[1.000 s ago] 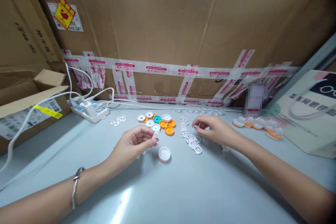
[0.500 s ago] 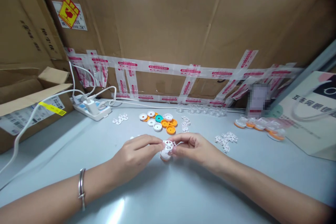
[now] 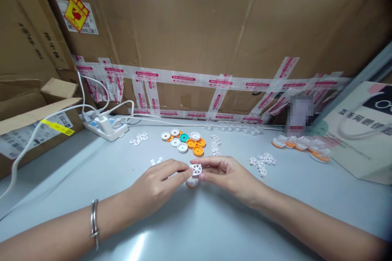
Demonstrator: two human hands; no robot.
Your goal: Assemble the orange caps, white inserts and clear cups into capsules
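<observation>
Near the middle of the table, my left hand pinches the left edge of a small white spoked plastic disc. My right hand grips the same disc from the right, thumb and fingers closed at its edge. Just below the disc is a round piece with an orange base, its top partly hidden by the disc and fingers. I cannot tell whether the two touch. Beyond my hands lie white and orange round caps and a teal one.
Small white parts lie at left, and flat white cut-out pieces at right. Clear cups line the back near a large cardboard box. Orange-based assemblies stand by a paper bag. A power strip sits back left.
The spoked disc now faces up more fully between my fingertips. My hands stay in nearly the same place, while the whole view has shifted slightly.
</observation>
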